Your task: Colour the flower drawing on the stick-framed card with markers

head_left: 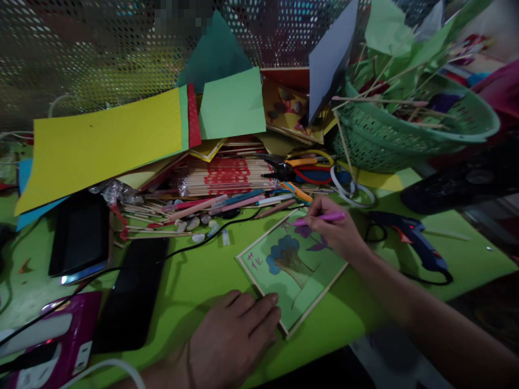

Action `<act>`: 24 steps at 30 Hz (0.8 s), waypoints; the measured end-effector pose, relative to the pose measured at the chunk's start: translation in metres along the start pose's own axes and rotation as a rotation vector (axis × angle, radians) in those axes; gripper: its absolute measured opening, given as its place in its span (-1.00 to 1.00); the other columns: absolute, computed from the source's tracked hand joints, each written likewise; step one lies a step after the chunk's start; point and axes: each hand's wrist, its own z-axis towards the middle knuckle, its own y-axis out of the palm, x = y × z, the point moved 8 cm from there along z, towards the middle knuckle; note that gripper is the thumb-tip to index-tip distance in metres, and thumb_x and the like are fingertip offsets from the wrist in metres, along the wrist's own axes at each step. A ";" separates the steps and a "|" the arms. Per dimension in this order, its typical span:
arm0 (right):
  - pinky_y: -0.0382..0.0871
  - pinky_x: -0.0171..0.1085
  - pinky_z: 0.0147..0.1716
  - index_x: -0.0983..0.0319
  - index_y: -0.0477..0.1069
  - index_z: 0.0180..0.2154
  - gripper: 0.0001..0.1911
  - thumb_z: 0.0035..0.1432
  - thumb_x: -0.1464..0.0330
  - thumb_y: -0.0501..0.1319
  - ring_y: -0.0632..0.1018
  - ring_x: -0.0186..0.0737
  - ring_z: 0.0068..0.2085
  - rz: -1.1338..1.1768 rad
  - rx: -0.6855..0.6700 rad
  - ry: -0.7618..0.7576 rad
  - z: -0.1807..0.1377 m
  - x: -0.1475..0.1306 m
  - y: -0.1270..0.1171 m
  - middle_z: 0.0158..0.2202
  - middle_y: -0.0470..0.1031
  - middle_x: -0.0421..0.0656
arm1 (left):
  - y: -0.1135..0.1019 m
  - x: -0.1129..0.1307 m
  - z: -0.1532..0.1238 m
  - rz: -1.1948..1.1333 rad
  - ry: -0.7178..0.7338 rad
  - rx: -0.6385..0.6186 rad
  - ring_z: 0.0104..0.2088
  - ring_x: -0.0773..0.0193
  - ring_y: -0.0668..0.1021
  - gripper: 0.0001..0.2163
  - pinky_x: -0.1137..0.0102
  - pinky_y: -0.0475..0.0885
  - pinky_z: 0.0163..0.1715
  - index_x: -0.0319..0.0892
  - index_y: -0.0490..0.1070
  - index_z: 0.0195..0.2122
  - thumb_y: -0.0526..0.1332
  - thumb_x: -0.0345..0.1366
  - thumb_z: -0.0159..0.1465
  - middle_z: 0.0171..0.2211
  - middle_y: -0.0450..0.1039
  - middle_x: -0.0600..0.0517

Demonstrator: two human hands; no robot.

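My right hand (334, 224) grips a purple marker (320, 218), its tip near the upper edge of a green drawing card (298, 270). A thin pale border frames the card. Drawn on it are a tree with a brown trunk and blue crown, a purple flower, and small purple marks at the top and left. My left hand (239, 337) lies flat, fingers stretched out, with the fingertips at the card's lower left edge.
A glue gun (417, 240) lies right of the card. Behind are scissors (312, 167), pliers (279, 168), packed sticks (231, 175), coloured paper (109, 140) and a green basket (377, 135). Two dark phones (133, 292) (81, 232) and a cable (182, 249) lie left.
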 end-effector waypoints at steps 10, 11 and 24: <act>0.19 -0.32 -0.51 0.18 0.36 -0.49 -0.84 0.00 0.33 0.33 0.34 -0.33 -0.51 0.083 -0.018 -0.006 -0.001 0.002 0.000 -0.56 0.36 -0.29 | -0.002 0.000 0.001 0.001 -0.004 0.004 -0.21 0.32 0.52 -0.78 0.32 0.32 -0.20 -0.11 0.49 0.08 0.18 -0.21 0.48 0.12 0.58 0.13; 0.19 -0.32 -0.51 0.18 0.36 -0.49 -0.84 0.00 0.33 0.33 0.33 -0.33 -0.51 0.083 -0.015 -0.016 -0.001 0.002 0.000 -0.56 0.36 -0.29 | -0.002 0.000 0.001 0.003 -0.005 0.005 -0.22 0.32 0.52 -0.78 0.32 0.31 -0.21 -0.11 0.50 0.07 0.18 -0.21 0.48 0.12 0.58 0.13; 0.24 -0.32 -0.51 0.18 0.36 -0.46 -0.82 0.04 0.31 0.35 0.39 -0.32 -0.52 0.058 -0.064 0.006 -0.002 0.003 0.006 -0.56 0.40 -0.28 | 0.002 0.000 0.001 0.012 0.000 -0.030 -0.19 0.33 0.53 -0.76 0.31 0.33 -0.22 -0.11 0.48 0.11 0.17 -0.20 0.49 0.13 0.58 0.10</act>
